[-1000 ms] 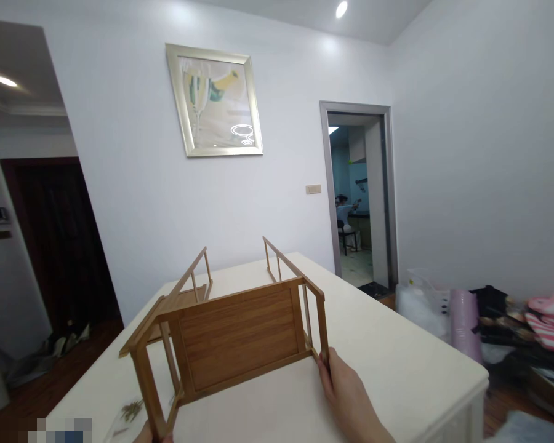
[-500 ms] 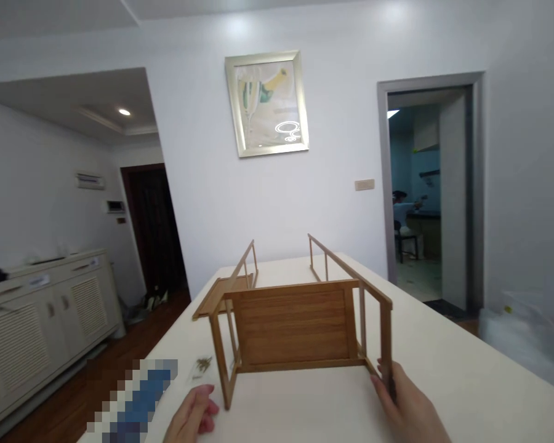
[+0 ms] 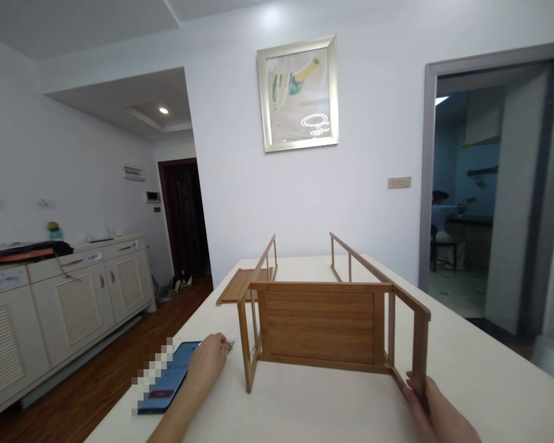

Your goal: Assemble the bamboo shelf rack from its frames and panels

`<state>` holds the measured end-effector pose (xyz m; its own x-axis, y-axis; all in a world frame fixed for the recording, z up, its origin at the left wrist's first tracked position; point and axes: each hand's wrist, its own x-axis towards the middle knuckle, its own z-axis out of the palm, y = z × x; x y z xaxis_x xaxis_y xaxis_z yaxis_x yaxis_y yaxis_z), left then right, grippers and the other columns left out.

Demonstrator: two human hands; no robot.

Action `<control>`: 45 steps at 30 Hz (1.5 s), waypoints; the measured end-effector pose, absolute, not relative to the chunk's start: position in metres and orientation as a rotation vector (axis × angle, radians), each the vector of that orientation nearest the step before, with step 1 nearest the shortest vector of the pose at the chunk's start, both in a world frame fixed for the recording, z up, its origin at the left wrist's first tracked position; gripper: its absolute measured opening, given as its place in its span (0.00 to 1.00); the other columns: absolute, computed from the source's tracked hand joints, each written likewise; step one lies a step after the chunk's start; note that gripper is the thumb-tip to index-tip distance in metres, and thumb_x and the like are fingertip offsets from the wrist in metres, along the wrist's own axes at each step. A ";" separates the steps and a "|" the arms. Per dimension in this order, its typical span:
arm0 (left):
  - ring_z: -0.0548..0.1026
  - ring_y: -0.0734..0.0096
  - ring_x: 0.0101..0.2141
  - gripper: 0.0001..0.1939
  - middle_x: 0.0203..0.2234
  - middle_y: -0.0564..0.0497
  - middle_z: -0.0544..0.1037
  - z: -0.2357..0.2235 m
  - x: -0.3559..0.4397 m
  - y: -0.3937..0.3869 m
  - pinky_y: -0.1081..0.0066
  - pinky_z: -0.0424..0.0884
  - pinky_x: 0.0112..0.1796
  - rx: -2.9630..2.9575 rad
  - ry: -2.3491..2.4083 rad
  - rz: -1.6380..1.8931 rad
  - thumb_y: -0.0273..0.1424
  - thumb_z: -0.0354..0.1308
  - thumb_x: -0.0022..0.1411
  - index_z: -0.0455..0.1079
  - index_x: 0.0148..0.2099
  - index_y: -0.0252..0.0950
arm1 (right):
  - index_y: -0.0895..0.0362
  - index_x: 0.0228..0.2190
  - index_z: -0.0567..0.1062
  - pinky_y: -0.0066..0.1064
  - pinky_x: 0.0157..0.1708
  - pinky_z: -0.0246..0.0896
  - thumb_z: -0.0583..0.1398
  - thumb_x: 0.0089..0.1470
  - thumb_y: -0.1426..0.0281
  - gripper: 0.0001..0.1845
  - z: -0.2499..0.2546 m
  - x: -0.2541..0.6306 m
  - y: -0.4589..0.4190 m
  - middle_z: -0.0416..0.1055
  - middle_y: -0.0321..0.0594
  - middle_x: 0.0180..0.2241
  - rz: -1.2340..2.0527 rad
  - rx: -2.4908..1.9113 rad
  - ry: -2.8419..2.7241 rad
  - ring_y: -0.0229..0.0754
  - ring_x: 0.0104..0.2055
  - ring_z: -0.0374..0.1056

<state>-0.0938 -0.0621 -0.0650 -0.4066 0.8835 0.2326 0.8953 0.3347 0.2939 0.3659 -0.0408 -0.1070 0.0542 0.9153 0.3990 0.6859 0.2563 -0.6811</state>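
Sideways, wooden rack (image 3: 321, 326), legs toward wall; right hand (image 3: 436, 415) clamped on leg.

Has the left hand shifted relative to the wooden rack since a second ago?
Yes. The left hand has let go of the wooden rack and moved out to its left; it now rests on the table beside the phone.

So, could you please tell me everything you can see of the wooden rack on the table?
The wooden rack looks like light brown bamboo: slim posts, thin side rails and slatted shelf panels. It lies tipped on its side on the white table, one shelf panel facing the camera and its side rails running away toward the wall. The right hand grips its near right post; the left hand is apart from it, beside a phone.
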 end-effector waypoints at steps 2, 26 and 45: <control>0.76 0.55 0.44 0.14 0.39 0.39 0.79 -0.065 -0.096 -0.055 0.64 0.65 0.40 -1.665 -2.553 -0.428 0.31 0.46 0.64 0.73 0.39 0.34 | 0.50 0.35 0.68 0.37 0.31 0.68 0.49 0.54 0.50 0.19 -0.108 0.365 -0.041 0.79 0.46 0.34 0.324 -1.475 -1.671 0.52 0.34 0.76; 0.76 0.54 0.42 0.17 0.36 0.43 0.78 -0.117 -0.125 -0.040 0.60 0.63 0.41 -1.788 -2.462 -0.342 0.32 0.37 0.67 0.65 0.32 0.39 | 0.51 0.35 0.65 0.33 0.33 0.65 0.48 0.62 0.60 0.10 -0.110 0.363 -0.051 0.76 0.42 0.32 0.299 -1.351 -1.669 0.46 0.33 0.74; 0.77 0.57 0.42 0.20 0.41 0.43 0.79 -0.085 -0.122 -0.057 0.63 0.70 0.44 -1.382 -2.445 -1.421 0.38 0.45 0.61 0.70 0.48 0.35 | 0.50 0.33 0.67 0.35 0.30 0.67 0.49 0.56 0.53 0.16 -0.107 0.364 -0.046 0.78 0.43 0.32 0.322 -1.450 -1.665 0.49 0.32 0.75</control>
<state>-0.1222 -0.0575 -0.0851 -0.6144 0.6848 0.3918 0.6795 0.2068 0.7040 0.3641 -0.0456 -0.1070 0.0682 0.8965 0.4377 0.6685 0.2846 -0.6871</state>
